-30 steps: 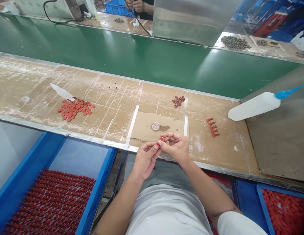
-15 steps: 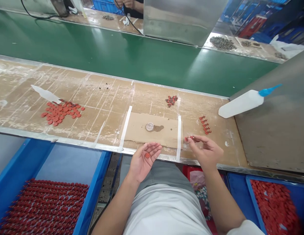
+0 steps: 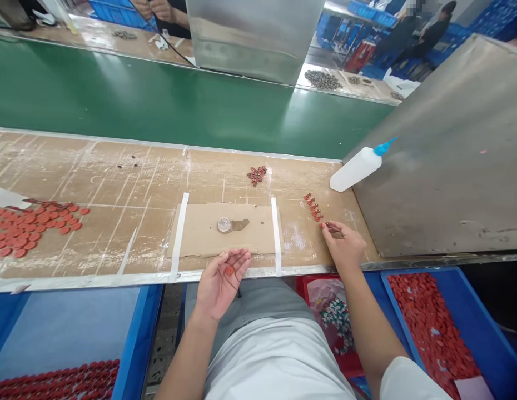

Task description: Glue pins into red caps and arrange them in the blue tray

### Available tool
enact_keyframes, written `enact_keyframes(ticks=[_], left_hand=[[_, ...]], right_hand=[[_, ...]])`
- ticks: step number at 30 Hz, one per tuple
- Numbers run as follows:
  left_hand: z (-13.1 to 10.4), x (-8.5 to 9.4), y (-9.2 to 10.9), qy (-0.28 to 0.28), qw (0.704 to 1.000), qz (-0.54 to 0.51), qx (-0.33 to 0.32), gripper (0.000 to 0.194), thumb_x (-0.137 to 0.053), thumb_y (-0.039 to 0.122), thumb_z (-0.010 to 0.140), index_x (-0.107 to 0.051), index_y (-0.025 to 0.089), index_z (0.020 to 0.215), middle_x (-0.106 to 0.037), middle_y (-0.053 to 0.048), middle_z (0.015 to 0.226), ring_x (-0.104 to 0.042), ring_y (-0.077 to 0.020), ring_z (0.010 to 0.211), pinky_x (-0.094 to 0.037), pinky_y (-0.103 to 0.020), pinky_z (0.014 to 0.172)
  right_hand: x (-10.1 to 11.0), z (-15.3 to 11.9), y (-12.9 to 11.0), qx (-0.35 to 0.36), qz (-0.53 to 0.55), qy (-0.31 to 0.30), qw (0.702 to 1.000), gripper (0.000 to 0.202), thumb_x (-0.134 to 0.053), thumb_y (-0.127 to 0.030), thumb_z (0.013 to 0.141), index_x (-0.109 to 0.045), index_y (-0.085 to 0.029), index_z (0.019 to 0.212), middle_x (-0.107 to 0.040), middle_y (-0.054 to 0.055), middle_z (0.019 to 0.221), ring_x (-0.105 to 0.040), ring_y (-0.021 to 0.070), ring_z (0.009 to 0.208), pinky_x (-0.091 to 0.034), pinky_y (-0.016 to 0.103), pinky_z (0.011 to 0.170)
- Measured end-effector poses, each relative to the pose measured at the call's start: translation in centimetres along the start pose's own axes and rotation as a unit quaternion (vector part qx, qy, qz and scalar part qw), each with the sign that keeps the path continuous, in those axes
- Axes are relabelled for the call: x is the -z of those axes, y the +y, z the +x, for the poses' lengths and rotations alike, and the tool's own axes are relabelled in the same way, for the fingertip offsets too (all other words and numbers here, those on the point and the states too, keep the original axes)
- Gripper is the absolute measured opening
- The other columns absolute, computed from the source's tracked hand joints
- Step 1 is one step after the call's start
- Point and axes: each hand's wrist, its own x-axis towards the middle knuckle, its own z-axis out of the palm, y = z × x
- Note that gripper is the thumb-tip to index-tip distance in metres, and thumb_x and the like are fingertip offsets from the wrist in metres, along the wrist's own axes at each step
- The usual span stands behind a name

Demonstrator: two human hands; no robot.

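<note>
My left hand [image 3: 222, 283] is palm up in front of the cardboard pad, its fingers loosely cupped around a small round red disc [image 3: 229, 270]. Further right, my right hand [image 3: 345, 244] pinches a small red piece with a dark end [image 3: 324, 225] at the near end of a short row of similar red pieces [image 3: 313, 207]. On the taped cardboard pad [image 3: 204, 230] sits a small clear round cup [image 3: 224, 225] beside a dark wet stain. Behind the pad lies a small heap of dark-and-red pieces [image 3: 257, 175].
Many red discs [image 3: 37, 225] lie at the left near a white bottle [image 3: 8, 197]. A blue-tipped white bottle [image 3: 356, 169] lies against a metal box [image 3: 442, 166]. Below are blue trays [image 3: 142, 333] of red parts. Across the green belt [image 3: 158, 103], another person's hands [image 3: 160, 10] show.
The view has turned to the right, so the bench things appear further left. My right hand has carried its red piece to the row's near end. My left hand still cups the disc.
</note>
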Motion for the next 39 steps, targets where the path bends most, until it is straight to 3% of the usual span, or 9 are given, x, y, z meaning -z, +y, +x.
enact_keyframes(ticks=[7,12,14,17,21,24,28,35,39], left_hand=[[0.1,-0.1,-0.1,-0.011,1.000,-0.010,0.007,0.023,-0.052,0.022,0.084,-0.070,0.008,0.089,-0.071,-0.014,0.101,-0.066,-0.0211,0.100,-0.051,-0.031,0.092],[-0.1,-0.9,-0.3,-0.031,0.999,-0.015,0.012,0.031,-0.050,0.031,0.085,-0.069,0.007,0.094,-0.069,-0.019,0.107,-0.064,-0.0256,0.106,-0.050,-0.036,0.094],[-0.2,-1.3,-0.4,-0.042,0.999,-0.020,0.017,0.036,-0.050,0.035,0.085,-0.068,0.006,0.097,-0.067,-0.020,0.112,-0.061,-0.0277,0.111,-0.047,-0.038,0.097],[-0.4,-1.9,-0.6,-0.059,0.998,-0.023,0.018,0.042,-0.048,0.040,0.086,-0.065,0.006,0.104,-0.063,-0.021,0.119,-0.055,-0.0301,0.119,-0.042,-0.041,0.102],[-0.8,-2.7,-0.8,-0.086,0.996,-0.030,0.016,0.047,-0.045,0.043,0.087,-0.061,0.007,0.112,-0.057,-0.022,0.129,-0.049,-0.0304,0.126,-0.035,-0.042,0.107],[-1.4,-3.0,-0.8,-0.097,0.995,-0.031,0.012,0.048,-0.043,0.046,0.088,-0.059,0.009,0.114,-0.057,-0.021,0.129,-0.047,-0.0297,0.128,-0.032,-0.043,0.109],[-2.0,-2.7,-0.5,-0.099,0.994,-0.039,0.000,0.049,-0.042,0.048,0.087,-0.057,0.011,0.117,-0.057,-0.020,0.129,-0.046,-0.0298,0.129,-0.030,-0.046,0.109],[-2.0,-2.2,0.1,-0.103,0.993,-0.050,-0.004,0.050,-0.041,0.051,0.088,-0.058,0.012,0.115,-0.057,-0.019,0.128,-0.047,-0.0297,0.127,-0.030,-0.045,0.109],[-2.1,-1.9,0.0,-0.097,0.995,-0.017,-0.018,0.043,-0.044,0.044,0.090,-0.060,0.012,0.114,-0.061,-0.016,0.123,-0.052,-0.0274,0.122,-0.035,-0.043,0.107]], right_hand=[[-0.5,0.0,0.4,0.001,0.014,-0.017,1.000,0.029,-0.062,-0.041,0.080,-0.070,-0.017,0.096,-0.075,0.005,0.082,-0.070,0.0205,0.081,-0.050,0.033,0.081],[1.2,-0.3,-1.0,-0.033,-0.012,0.023,0.999,0.034,-0.065,-0.045,0.076,-0.070,-0.017,0.094,-0.074,0.005,0.078,-0.066,0.0184,0.064,-0.050,0.032,0.071],[2.7,-0.9,-3.1,-0.025,-0.002,0.037,0.999,0.029,-0.066,-0.043,0.076,-0.071,-0.019,0.091,-0.072,0.004,0.070,-0.060,0.0153,0.054,-0.048,0.030,0.062],[4.8,-2.5,-7.6,0.071,0.110,-0.023,0.991,0.020,-0.070,-0.037,0.074,-0.071,-0.024,0.090,-0.068,0.000,0.063,-0.054,0.0121,0.048,-0.044,0.026,0.051],[5.0,-4.7,-13.6,0.238,0.299,-0.154,0.911,0.035,-0.075,-0.028,0.071,-0.066,-0.027,0.105,-0.074,0.001,0.083,-0.061,0.0140,0.059,-0.050,0.028,0.063],[3.5,-5.4,-16.2,0.263,0.348,-0.211,0.875,0.030,-0.071,-0.027,0.076,-0.065,-0.026,0.106,-0.074,0.002,0.086,-0.066,0.0163,0.072,-0.052,0.029,0.068],[2.0,-5.8,-17.3,0.254,0.366,-0.228,0.866,0.025,-0.067,-0.024,0.080,-0.067,-0.026,0.104,-0.074,0.002,0.084,-0.066,0.0154,0.071,-0.052,0.028,0.069],[1.7,-5.8,-17.9,0.252,0.367,-0.252,0.859,0.024,-0.070,-0.029,0.077,-0.070,-0.027,0.100,-0.073,0.000,0.071,-0.064,0.0130,0.059,-0.051,0.026,0.061],[1.9,-5.2,-18.2,0.210,0.397,-0.240,0.861,0.026,-0.072,-0.029,0.076,-0.069,-0.026,0.102,-0.074,0.001,0.081,-0.065,0.0131,0.064,-0.052,0.026,0.062]])
